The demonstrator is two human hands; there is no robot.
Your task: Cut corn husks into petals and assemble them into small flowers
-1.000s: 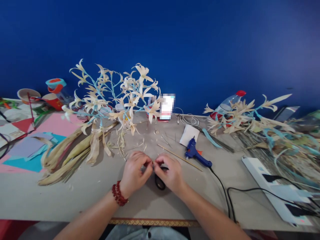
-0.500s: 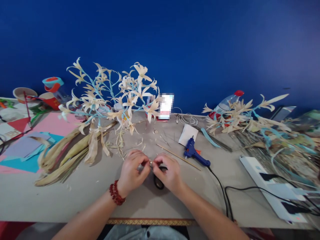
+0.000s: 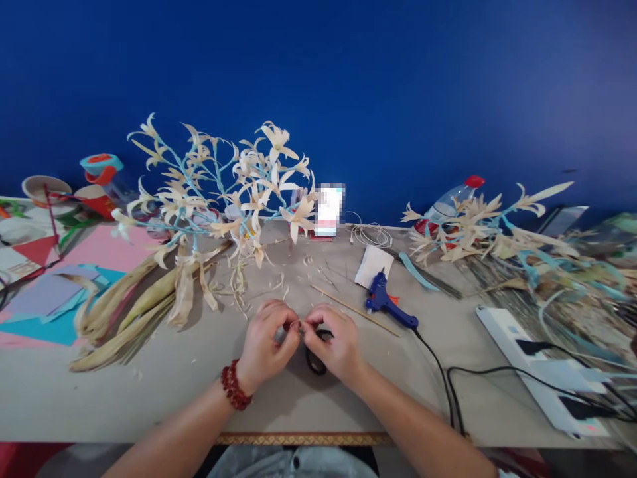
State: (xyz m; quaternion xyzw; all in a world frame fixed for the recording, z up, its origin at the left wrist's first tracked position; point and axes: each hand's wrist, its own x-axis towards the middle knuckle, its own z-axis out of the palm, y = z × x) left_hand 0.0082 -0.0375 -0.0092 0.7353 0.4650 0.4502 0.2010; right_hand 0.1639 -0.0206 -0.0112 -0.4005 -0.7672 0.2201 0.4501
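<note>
My left hand (image 3: 265, 345), with a red bead bracelet at the wrist, and my right hand (image 3: 332, 343) meet fingertip to fingertip over the grey table (image 3: 149, 392). Both are pinched on a tiny pale piece (image 3: 300, 325) too small to name. A black looped object (image 3: 315, 362), maybe scissor handles, lies under my right hand. A thin wooden stick (image 3: 355, 311) lies just beyond my right hand. A blue glue gun (image 3: 385, 304) rests right of the stick.
A branch of cream husk flowers on blue stems (image 3: 223, 186) stands at the back left, dried husks (image 3: 129, 309) beneath it. More husk flowers (image 3: 492, 226) lie at the right. A white power strip (image 3: 527, 355) with black cables sits at the right. Coloured paper (image 3: 50, 299) covers the left.
My hands stay together at the same spot, fingers shifting slightly on the small piece. The view has drifted a little.
</note>
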